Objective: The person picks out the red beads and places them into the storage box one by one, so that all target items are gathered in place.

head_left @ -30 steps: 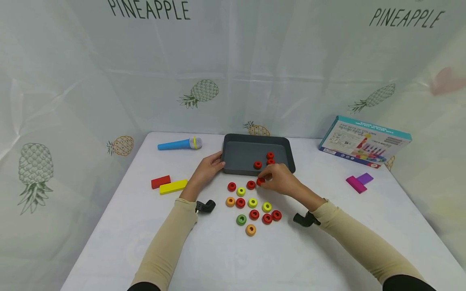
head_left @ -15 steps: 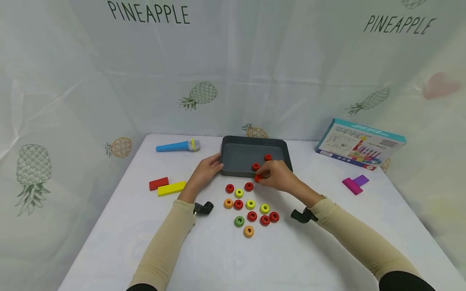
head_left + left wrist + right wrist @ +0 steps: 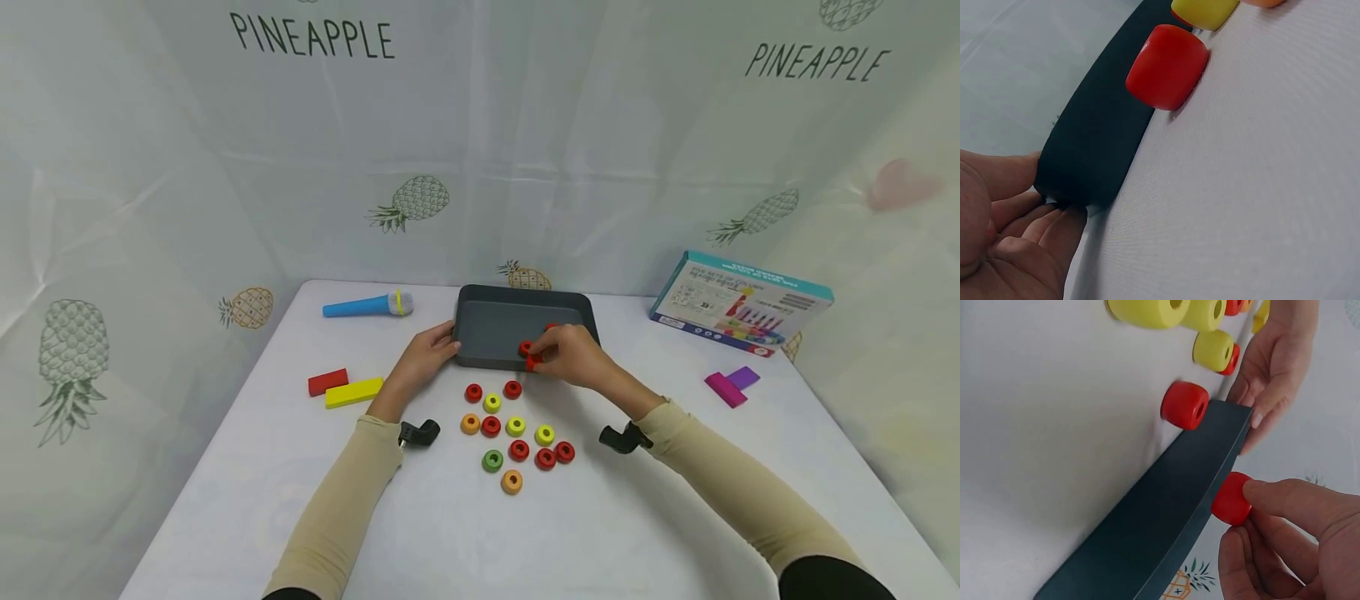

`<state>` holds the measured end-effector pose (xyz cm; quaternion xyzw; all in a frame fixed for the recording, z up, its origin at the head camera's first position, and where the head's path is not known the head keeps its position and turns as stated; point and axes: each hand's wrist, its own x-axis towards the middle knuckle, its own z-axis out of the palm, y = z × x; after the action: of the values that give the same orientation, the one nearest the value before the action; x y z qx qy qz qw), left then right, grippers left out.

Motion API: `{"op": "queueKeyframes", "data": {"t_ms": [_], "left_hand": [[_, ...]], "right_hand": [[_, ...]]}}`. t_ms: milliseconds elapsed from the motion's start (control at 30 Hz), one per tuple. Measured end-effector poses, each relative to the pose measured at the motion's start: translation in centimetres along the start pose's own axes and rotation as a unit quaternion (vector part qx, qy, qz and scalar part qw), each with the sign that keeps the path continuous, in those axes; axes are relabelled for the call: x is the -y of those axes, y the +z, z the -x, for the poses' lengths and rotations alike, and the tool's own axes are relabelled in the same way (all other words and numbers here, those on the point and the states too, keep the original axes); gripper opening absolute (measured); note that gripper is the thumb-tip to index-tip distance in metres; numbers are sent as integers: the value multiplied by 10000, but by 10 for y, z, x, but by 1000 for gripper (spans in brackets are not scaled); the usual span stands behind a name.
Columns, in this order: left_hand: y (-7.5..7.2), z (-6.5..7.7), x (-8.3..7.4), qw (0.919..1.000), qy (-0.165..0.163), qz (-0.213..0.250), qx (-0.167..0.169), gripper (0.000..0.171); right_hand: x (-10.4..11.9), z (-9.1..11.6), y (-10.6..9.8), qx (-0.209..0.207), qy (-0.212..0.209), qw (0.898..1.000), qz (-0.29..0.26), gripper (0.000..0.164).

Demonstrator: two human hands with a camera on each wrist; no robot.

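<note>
My left hand [image 3: 422, 363] holds the left near corner of a dark grey tray [image 3: 495, 318], thumb and fingertips against its side in the left wrist view. At the tray's near rim my right hand [image 3: 576, 358] pinches a red bead [image 3: 1230, 500] between thumb and fingers. Inside the tray lies another red bead [image 3: 525, 347]; one more is partly hidden behind the right hand. On the table in front are loose red [image 3: 473, 392], yellow [image 3: 515, 426], orange [image 3: 512, 482] and green [image 3: 492, 461] beads with holes.
A blue toy microphone [image 3: 363, 306] lies at the back left. Nearer are a red block [image 3: 327, 382] and a yellow block [image 3: 354, 392]. On the right stand a toy box [image 3: 738, 304] and, below it, magenta [image 3: 725, 389] and purple [image 3: 743, 377] blocks.
My right hand has lifted the red bead from the table in front of the tray and brought it to the near rim. My left hand keeps its hold on the tray.
</note>
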<state>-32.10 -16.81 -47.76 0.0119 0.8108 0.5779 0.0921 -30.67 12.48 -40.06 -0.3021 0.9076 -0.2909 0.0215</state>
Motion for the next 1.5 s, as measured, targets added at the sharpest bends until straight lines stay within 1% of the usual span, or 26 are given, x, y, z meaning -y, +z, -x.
{"op": "queueKeyframes", "data": {"t_ms": [233, 500, 733, 867, 1167, 1300, 1500], "left_hand": [[2, 0, 0, 10000, 86, 26, -11, 59], [2, 0, -1, 10000, 15, -70, -21, 59], [3, -1, -1, 10000, 11, -76, -19, 59], [2, -1, 0, 10000, 5, -53, -26, 59], [2, -1, 0, 10000, -48, 22, 15, 59], [1, 0, -1, 10000, -15, 54, 8, 59], [1, -1, 0, 10000, -45, 47, 6, 59]], "right_hand": [[-3, -6, -1, -62, 17, 10000, -43, 22], [-6, -13, -1, -24, 192, 9998, 31, 25], [-7, -19, -1, 9, 157, 9998, 145, 23], [-8, -22, -2, -50, 113, 9998, 165, 23], [-16, -28, -4, -122, 247, 9995, 152, 22], [-18, -32, -5, -138, 272, 9995, 118, 22], [-24, -42, -3, -67, 507, 9986, 138, 21]]}}
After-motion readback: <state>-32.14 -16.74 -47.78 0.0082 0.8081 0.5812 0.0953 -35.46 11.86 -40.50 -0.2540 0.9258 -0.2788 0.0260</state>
